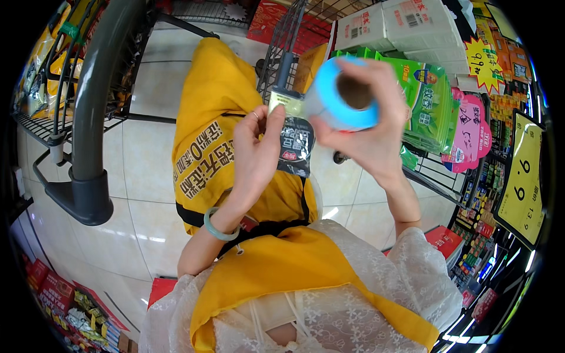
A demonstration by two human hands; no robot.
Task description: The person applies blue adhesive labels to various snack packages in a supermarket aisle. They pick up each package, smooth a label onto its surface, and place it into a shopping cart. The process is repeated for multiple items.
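My left hand [256, 156] pinches a small black plastic packet [295, 143] with a pale green top strip by its left edge, thumb in front. The packet hangs flat before my yellow apron [212, 106] and bears white writing. A wide roll of tape [324, 106] with a bright blue side and a brown cardboard core is gripped in my right hand [375, 132], just right of the packet. Blur on the roll and this hand hides the tape's free end. A pale green bangle circles my left wrist.
At the left stands a shopping cart [84, 132] with a thick grey handle and packaged goods inside. Green product packs [426, 97] and white wrapped bundles [401, 26] fill a wire rack at the right. Yellow price signs [523, 176] hang near the shelves. Pale tiles [150, 163] cover the floor.
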